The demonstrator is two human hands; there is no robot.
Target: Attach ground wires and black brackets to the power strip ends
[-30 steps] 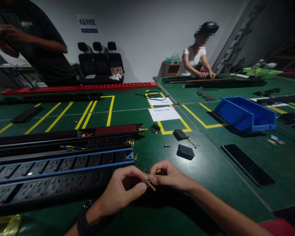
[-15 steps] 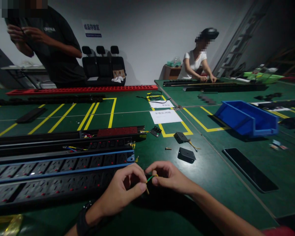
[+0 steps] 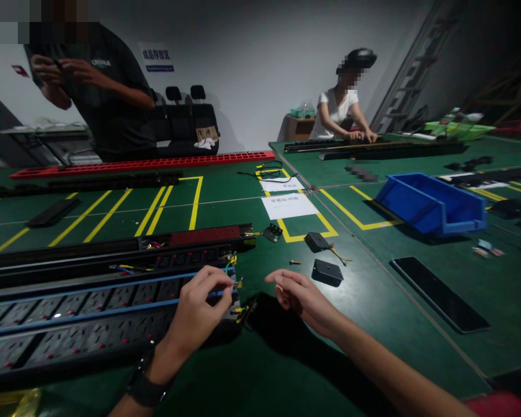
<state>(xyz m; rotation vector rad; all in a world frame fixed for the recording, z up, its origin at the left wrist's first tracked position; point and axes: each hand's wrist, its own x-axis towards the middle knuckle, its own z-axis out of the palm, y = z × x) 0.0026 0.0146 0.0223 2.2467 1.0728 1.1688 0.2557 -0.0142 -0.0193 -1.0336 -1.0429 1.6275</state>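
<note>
My left hand is closed in a pinch at the end of the blue-edged socket strip, on a thin green-and-yellow wire. Its fingertips cover part of the wire. My right hand hovers to the right, index finger stretched out and the other fingers loosely curled, with nothing seen in it. Below the blue-edged strip lies a black socket strip, yellow wire ends showing at its right end. Two small black boxes, one plain and one with wires, lie beyond my right hand, near a small screw.
A blue bin and a phone are on the right. White paper sheets lie mid-table, and a long red rail crosses behind. Two people, one in a dark shirt, one in a white shirt, work across the table.
My hands have moved apart. The left has shifted left and up to the strip end with the wire; the right has let go of it. The view has shifted slightly.
</note>
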